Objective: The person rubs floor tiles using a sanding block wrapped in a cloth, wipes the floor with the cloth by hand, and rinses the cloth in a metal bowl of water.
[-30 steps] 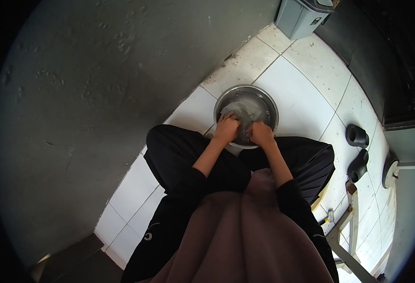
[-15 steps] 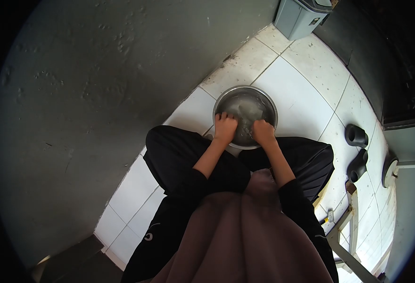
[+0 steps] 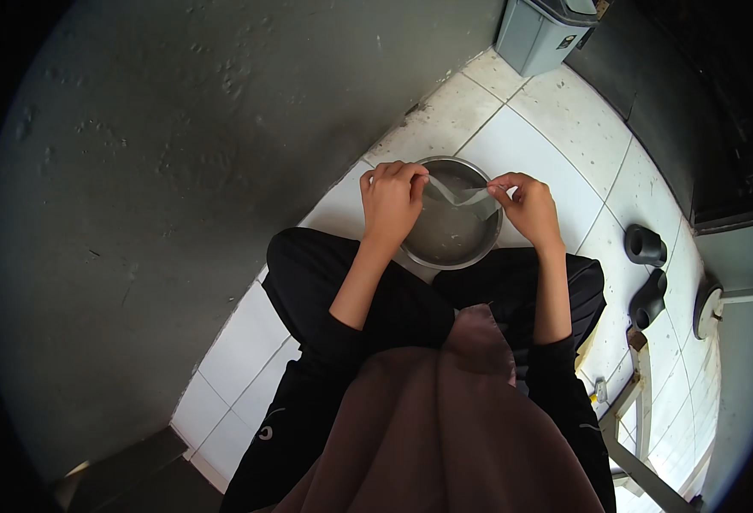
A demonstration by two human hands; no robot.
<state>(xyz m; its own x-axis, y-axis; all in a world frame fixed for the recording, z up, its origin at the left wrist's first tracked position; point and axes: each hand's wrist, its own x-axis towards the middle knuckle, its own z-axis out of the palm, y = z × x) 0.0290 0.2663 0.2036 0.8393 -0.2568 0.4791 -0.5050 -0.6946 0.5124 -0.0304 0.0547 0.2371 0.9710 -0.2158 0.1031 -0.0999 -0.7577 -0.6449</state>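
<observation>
A round metal basin (image 3: 493,237) with cloudy water stands on the floor in front of my crossed legs. Above it hangs a thin, pale, wet cloth (image 3: 470,198), sagging between my two hands. My left hand (image 3: 391,201) pinches one end of it over the basin's left rim. At the right rim, my right hand (image 3: 526,205) is closed on the other end with thumb and fingertips.
A grey wall (image 3: 180,171) rises on the left. At the top stands a grey bin (image 3: 534,38). Black slippers (image 3: 645,245) lie on the white tiles to the right, near a metal frame (image 3: 628,410) and a brush-like item (image 3: 599,391).
Both hands have risen out of the basin and moved apart. The cloth, earlier down in the water, is now lifted and stretched loosely between them.
</observation>
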